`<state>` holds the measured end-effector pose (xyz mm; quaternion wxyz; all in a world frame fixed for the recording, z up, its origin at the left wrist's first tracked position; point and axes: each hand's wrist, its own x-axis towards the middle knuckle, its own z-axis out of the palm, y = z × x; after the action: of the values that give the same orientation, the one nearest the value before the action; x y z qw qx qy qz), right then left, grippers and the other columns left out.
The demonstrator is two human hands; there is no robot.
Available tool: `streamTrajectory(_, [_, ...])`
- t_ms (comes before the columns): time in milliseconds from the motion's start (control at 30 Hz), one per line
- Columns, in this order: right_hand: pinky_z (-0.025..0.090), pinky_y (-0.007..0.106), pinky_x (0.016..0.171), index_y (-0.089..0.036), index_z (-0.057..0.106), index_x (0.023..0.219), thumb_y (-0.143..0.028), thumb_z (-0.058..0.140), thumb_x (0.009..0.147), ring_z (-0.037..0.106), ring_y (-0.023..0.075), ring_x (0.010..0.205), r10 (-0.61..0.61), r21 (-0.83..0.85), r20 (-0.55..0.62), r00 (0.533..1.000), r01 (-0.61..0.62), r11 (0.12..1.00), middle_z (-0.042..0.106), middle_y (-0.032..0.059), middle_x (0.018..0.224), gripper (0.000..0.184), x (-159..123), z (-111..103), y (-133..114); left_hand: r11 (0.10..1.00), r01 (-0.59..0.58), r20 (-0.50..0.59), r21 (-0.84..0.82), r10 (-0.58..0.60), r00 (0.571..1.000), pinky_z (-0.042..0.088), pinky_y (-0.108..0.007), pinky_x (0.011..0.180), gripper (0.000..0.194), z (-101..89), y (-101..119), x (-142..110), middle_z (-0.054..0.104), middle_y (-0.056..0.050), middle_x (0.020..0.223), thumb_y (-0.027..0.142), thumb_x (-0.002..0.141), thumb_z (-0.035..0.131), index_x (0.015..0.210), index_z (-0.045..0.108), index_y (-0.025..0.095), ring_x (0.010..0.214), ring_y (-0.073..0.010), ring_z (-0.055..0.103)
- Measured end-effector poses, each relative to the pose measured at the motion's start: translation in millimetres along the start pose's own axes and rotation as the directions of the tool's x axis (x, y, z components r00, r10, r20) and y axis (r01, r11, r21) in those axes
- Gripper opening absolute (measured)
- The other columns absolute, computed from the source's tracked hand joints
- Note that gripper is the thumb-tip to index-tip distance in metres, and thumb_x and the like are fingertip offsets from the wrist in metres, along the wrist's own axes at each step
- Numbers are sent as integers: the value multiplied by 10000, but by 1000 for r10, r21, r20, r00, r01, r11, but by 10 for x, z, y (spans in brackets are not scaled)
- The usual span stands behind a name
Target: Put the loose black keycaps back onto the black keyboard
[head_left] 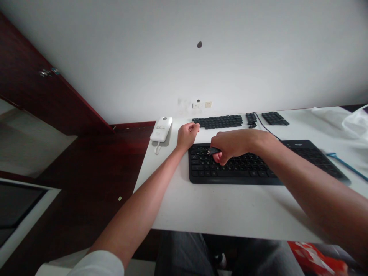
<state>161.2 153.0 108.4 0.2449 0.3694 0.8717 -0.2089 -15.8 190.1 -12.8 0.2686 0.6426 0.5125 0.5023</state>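
The table (pixel 218 209) bears a keyboard (pixel 232 174) beneath the right grip (pixel 219 155), clenched round a tool (pixel 213 151).

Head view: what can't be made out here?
All head view:
Left hand: curled fingers hide any contents.
Small black object in right hand: fingers cover one end.
Black plastic keyboard: right hand covers some keys.
Long blue stick: right edge cuts it off.
Rounded white device: print too small.

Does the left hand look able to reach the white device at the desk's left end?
Probably yes: only bare desk shows between the left hand and the white device, and the right hand is clear, over the keyboard.
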Motion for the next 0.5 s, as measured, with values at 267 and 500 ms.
streamTrajectory(267, [364,335,630,-213,781,874,-271,799,721,622,224,699,13,6,26,1000,-13,1000,696,41,815,164,-16,16,-41,1000,0,28,25,0,1000,364,-287,627,387,3,8,-8,602,7,623,434,955,544,644,563,205,627,-148,546])
streamTrajectory(500, [338,334,613,-209,731,851,-262,777,702,594,208,672,-34,6,48,998,34,999,678,25,783,164,-6,33,-7,999,-23,32,46,21,999,359,-284,638,390,5,-13,-4,563,16,605,436,953,537,642,564,203,613,-143,513])
